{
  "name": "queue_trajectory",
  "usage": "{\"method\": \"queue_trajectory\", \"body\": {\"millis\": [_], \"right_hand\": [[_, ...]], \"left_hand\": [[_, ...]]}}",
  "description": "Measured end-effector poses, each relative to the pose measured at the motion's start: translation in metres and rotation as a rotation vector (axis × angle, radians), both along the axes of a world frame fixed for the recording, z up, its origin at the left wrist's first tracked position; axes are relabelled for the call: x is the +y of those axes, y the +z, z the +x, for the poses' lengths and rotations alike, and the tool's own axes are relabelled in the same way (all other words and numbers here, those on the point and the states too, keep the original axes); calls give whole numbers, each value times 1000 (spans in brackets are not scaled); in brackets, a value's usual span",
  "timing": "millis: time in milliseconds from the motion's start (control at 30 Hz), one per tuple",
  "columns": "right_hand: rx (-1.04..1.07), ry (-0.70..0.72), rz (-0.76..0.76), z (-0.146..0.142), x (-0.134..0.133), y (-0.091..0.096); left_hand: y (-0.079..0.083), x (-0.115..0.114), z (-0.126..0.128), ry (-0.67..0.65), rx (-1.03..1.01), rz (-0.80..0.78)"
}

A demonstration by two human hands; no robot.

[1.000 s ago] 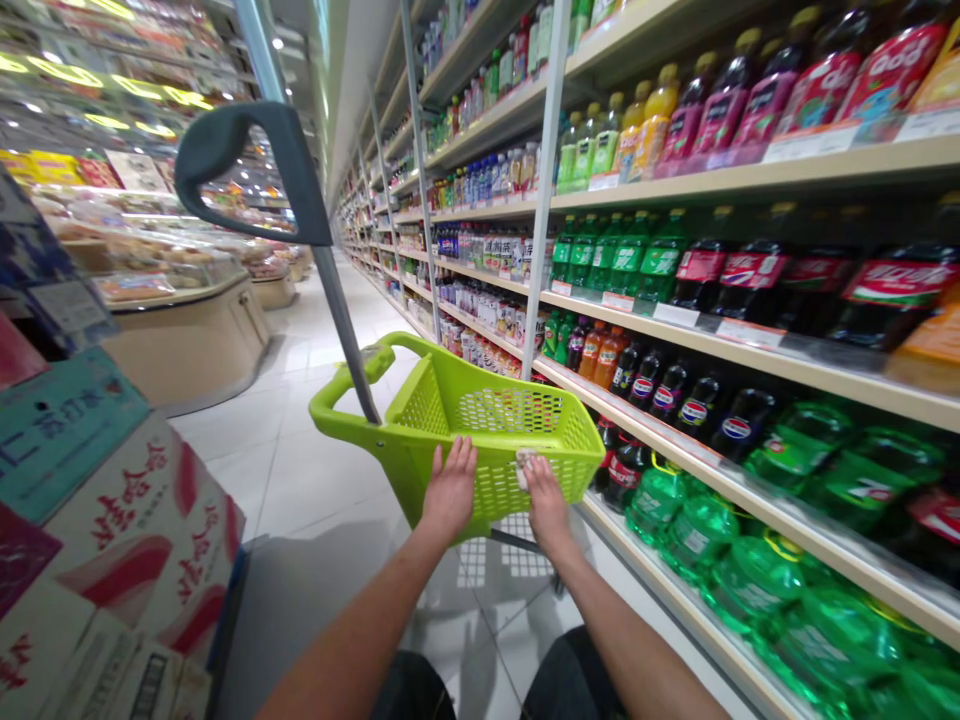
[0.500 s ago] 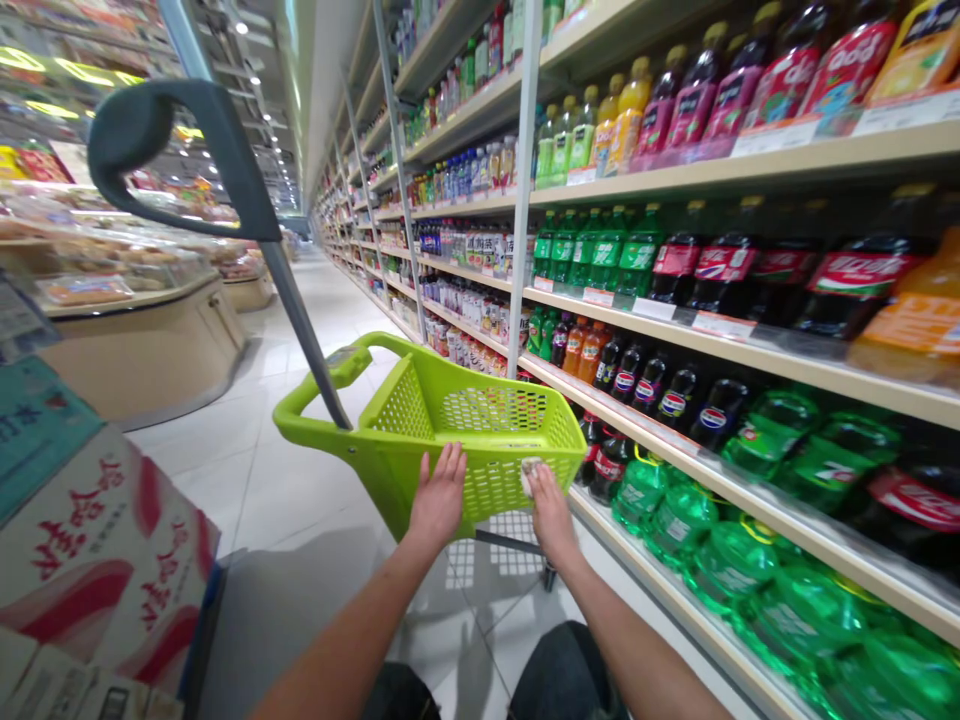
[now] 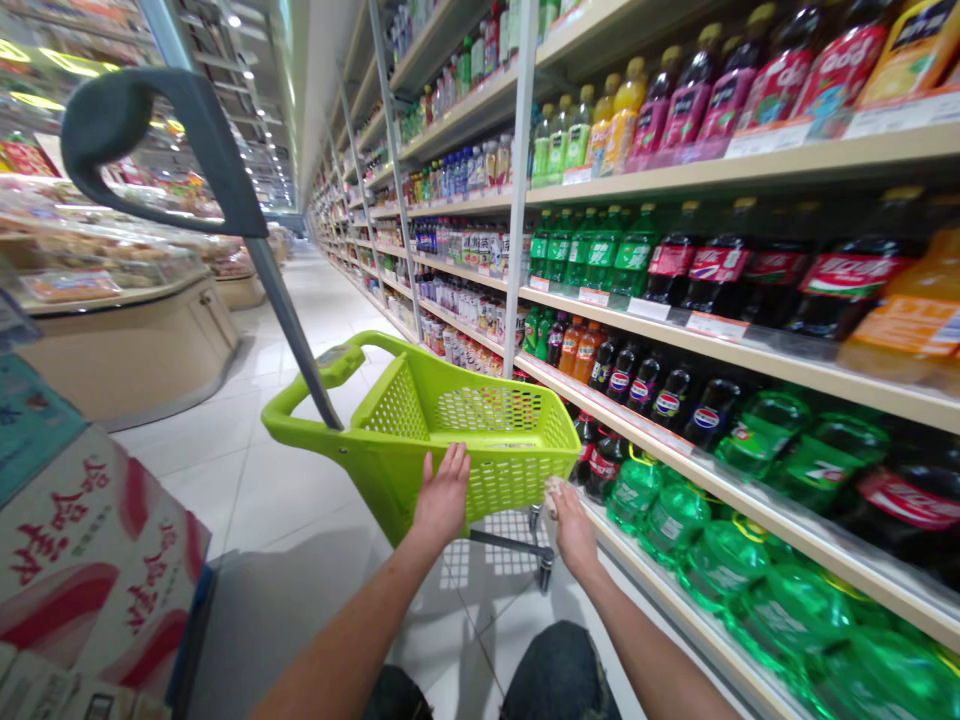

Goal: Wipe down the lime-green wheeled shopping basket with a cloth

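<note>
A lime-green wheeled shopping basket [image 3: 390, 420] stands on the aisle floor in front of me, its grey pull handle [image 3: 172, 130] raised to the upper left. My left hand [image 3: 442, 495] lies flat against the basket's near wall, fingers stretched out. My right hand [image 3: 571, 520] is at the basket's lower right corner, closed around a small pale wad [image 3: 553, 490] that looks like a cloth or tissue. The basket looks empty inside. My knees show at the bottom edge.
Shelves [image 3: 675, 330] of soda and juice bottles run along the right. Green multi-packs [image 3: 757, 560] sit on the lowest shelf. Stacked cartons [image 3: 90, 560] stand at my left. A rounded display counter [image 3: 127, 340] is further back left. The white tiled aisle [image 3: 300, 290] stretches ahead.
The basket has slid left and slightly nearer. My right hand with the wad has moved from the basket's near wall down to its lower right corner. My left hand stays on the wall.
</note>
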State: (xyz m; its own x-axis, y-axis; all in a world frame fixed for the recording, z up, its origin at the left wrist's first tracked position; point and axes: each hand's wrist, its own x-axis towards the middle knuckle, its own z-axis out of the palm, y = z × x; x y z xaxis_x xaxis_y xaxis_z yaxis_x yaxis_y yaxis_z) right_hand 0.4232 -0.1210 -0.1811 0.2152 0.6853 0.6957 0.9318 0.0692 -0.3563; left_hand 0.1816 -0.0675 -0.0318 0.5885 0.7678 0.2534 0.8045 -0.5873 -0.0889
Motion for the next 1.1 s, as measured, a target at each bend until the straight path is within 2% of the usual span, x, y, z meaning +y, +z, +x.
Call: {"method": "queue_trajectory", "body": {"millis": [67, 200, 300, 367, 433, 533, 633, 700, 800, 867, 933, 1033, 1100], "right_hand": [[14, -28, 20, 9, -3, 3], [57, -119, 95, 33, 8, 24], [77, -136, 59, 36, 11, 12], [72, -106, 23, 30, 5, -3], [75, -94, 25, 22, -1, -7], [95, -112, 109, 11, -3, 15], [85, -60, 160, -1, 6, 37], [86, -27, 126, -12, 7, 30], [99, 8, -15, -28, -1, 1], [94, 28, -53, -37, -7, -8], [77, 39, 15, -43, -6, 4], [16, 79, 130, -50, 6, 35], [-35, 110, 137, -55, 13, 41]], "left_hand": [[1, -2, 0, 0, 0, -10], [1, -5, 1, 36, -14, -31], [1, -6, 1, 40, -12, -38], [1, -5, -2, 29, -7, -46], [1, -5, -4, 14, -3, -55], [0, -5, -5, 1, -5, -66], [-2, -5, -5, 12, -17, -63], [-2, -5, -5, 20, -18, -62], [-1, -5, -9, 7, -5, -86], [-1, -5, -11, -9, 1, -102], [-1, -6, -12, -13, 0, -103], [-2, -8, -10, 2, -21, -100], [-3, -9, -10, 6, -41, -95]]}}
